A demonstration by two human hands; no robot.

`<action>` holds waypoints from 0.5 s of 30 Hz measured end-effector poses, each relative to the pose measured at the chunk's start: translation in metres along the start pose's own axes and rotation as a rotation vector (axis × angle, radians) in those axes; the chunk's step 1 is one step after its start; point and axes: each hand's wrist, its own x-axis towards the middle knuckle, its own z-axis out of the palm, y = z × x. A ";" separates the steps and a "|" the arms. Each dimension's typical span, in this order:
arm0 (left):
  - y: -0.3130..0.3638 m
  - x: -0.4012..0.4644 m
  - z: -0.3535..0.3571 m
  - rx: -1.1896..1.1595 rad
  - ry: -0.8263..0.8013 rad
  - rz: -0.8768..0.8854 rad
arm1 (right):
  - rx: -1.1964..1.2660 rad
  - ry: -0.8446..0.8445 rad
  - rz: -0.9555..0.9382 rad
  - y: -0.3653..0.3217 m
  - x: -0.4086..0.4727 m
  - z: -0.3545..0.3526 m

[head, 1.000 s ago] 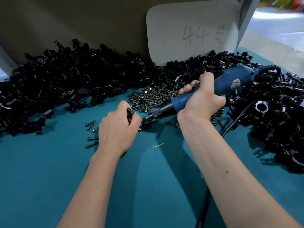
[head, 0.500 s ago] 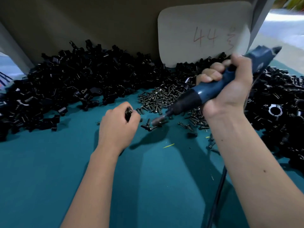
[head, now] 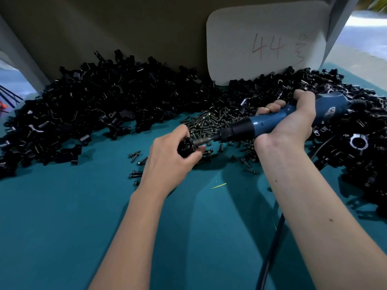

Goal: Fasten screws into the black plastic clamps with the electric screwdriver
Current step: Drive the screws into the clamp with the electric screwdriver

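My left hand [head: 167, 160] grips a black plastic clamp [head: 185, 147] just above the teal table. My right hand [head: 291, 124] holds the blue electric screwdriver [head: 272, 120], lying almost level and pointing left. Its metal bit [head: 204, 140] meets the clamp at my left thumb. A pile of dark screws [head: 213, 124] lies right behind the bit. Loose screws [head: 136, 158] are scattered to the left of my left hand.
Black clamps are heaped in a big pile at the back left [head: 94, 105] and another along the right [head: 360, 143]. A pale card marked "44" [head: 266, 45] leans on the back wall. The screwdriver's black cord [head: 272, 252] runs down under my right forearm.
The screwdriver came down from a raised tilt to nearly level. Its bit moved left from the table's screws onto the clamp in my left hand.
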 end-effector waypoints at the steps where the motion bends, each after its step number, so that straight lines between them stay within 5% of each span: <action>1: 0.000 0.000 0.000 0.004 0.001 0.005 | -0.003 0.000 -0.002 -0.001 0.000 0.000; 15: -0.002 0.002 -0.001 0.030 -0.019 0.040 | -0.026 -0.003 0.011 0.000 0.005 -0.003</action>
